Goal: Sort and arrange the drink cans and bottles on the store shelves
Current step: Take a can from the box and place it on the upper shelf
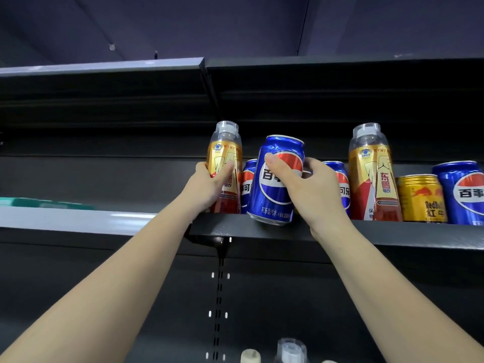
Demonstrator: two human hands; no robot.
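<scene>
Reaching up to a dark shelf (392, 235) that crosses the middle of the frame, both hands grip drinks at its front edge. The left hand (208, 186), left of centre, curls its fingers (201, 170) round the lower half of an upright gold-labelled bottle (225, 155) with a clear cap, thumb across the label. The right hand (310, 191), at centre, holds a blue Pepsi can (272, 203), thumb pressed on the logo and the other fingers wrapped behind it; the can tilts, its top leaning right and its base at the shelf lip. Behind it, two more blue cans (247, 183) (341, 184) stand partly hidden. Toward the right of the frame stand a second gold-labelled bottle (373, 176), a gold Red Bull can (421, 199) just beside it, and another blue Pepsi can (463, 192) at the right edge. At the bottom centre, clear and pale bottle caps (290, 349) show on a lower level.
</scene>
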